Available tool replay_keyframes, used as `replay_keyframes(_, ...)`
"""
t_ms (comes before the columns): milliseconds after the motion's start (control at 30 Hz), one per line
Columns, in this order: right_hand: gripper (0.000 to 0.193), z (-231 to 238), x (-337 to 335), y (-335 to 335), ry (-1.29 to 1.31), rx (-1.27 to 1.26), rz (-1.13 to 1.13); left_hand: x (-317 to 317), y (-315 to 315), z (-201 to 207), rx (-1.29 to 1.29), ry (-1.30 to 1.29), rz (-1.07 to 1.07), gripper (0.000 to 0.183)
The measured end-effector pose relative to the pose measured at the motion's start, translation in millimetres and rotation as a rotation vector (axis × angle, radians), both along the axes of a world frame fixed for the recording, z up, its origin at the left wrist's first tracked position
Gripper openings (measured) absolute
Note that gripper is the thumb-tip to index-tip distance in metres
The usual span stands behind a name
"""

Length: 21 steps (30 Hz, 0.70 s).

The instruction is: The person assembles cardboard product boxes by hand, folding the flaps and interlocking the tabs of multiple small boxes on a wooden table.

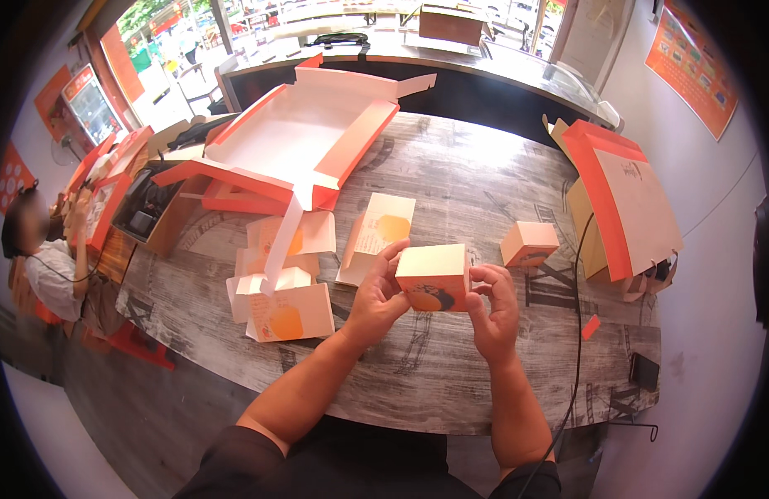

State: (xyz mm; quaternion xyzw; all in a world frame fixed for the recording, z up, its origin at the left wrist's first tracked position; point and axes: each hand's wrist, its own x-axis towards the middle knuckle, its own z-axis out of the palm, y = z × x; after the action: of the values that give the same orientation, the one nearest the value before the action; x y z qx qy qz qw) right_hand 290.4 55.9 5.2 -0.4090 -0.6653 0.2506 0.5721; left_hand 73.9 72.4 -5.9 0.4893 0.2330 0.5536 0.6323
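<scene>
Between my two hands, above the table, is a small folded carton box (434, 270) with a cream top and an orange printed side. My left hand (379, 291) grips its left end, thumb along the lower front edge. The fingers of my right hand (493, 306) are bent against its right end. Just beyond my left hand lies a partly opened carton (384, 224) with an orange circle on it. More unfolded cartons (291, 312) lie to the left. To the right, a closed small box (530, 243) of the same kind stands on the table.
A large open orange and white box (293, 137) covers the table's far left. Another large orange box (621, 200) leans at the right. A black cable (577, 333) crosses the right side, near a red scrap (591, 327) and a dark flat object (645, 372). A person (56, 266) sits at far left.
</scene>
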Motion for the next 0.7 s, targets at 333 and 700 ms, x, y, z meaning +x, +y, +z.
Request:
replay_keyframes(333, 0.034, 8.3, -1.5, 2.4, -0.196, 0.039, -0.043, -6.8, 2.0, -4.2, 0.029, 0.047, 0.034, 0.083)
replay_keyframes(700, 0.063, 9.9, 5.6, 1.4, -0.244, 0.004, 0.067, -7.5, -0.9, 3.5, 0.208, 0.27, 0.178, 0.076)
